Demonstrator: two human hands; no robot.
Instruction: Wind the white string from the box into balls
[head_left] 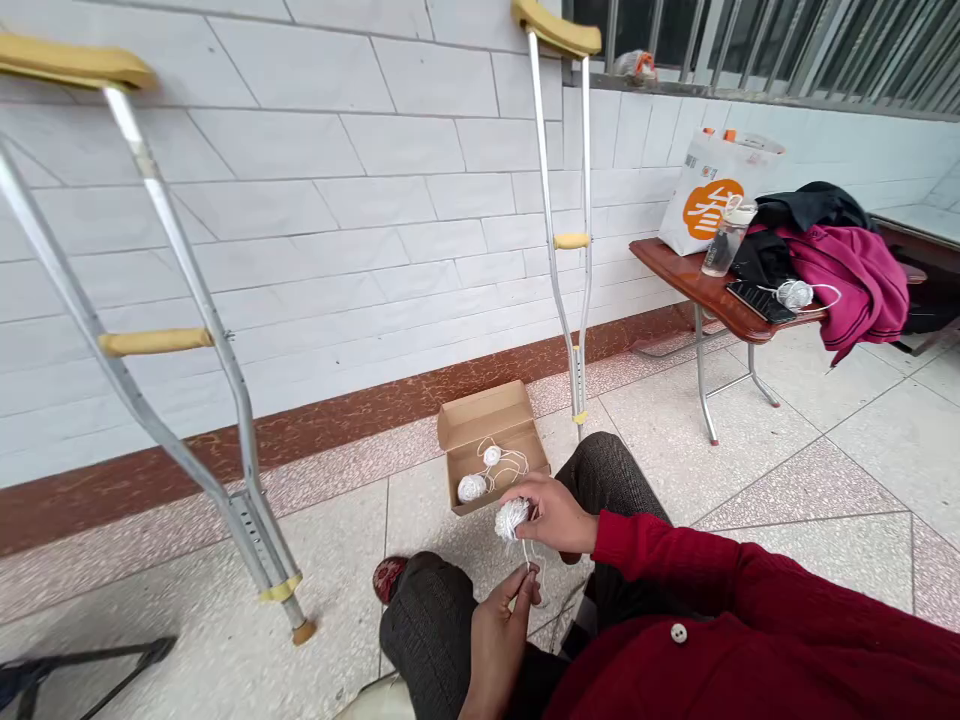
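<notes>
A ball of white yarn [511,520] is held above the floor, between the person's knees and just in front of an open cardboard box [484,408]. The right hand [553,512] has hold of it from the side, thumb and fingers partly curled around it. A strand [526,552] runs down from the ball to the left hand [501,622], which is nearly closed, thumb and fingertips pinching the yarn just below.

Inside the box lie a larger yarn ball [471,488] and a smaller yarn ball [491,456], with loose loops of yarn beside them. The person wears a red knitted sleeve [675,560] and dark textured trousers [427,630]; a patterned red shoe [388,577] shows beside one knee.

Two metal crutches with yellow padding stand upright near the tiled wall [405,215]: one crutch [572,241] just behind the box, the other crutch [156,342] well to the left.

Off to the right, a reddish-brown worktop [684,274] on metal legs bears a white shopping bag [694,185] with an orange logo, a clear bottle [724,245], a dark phone [759,300], another white yarn ball [795,293], and a magenta garment [855,280] beside black clothing [814,207].
</notes>
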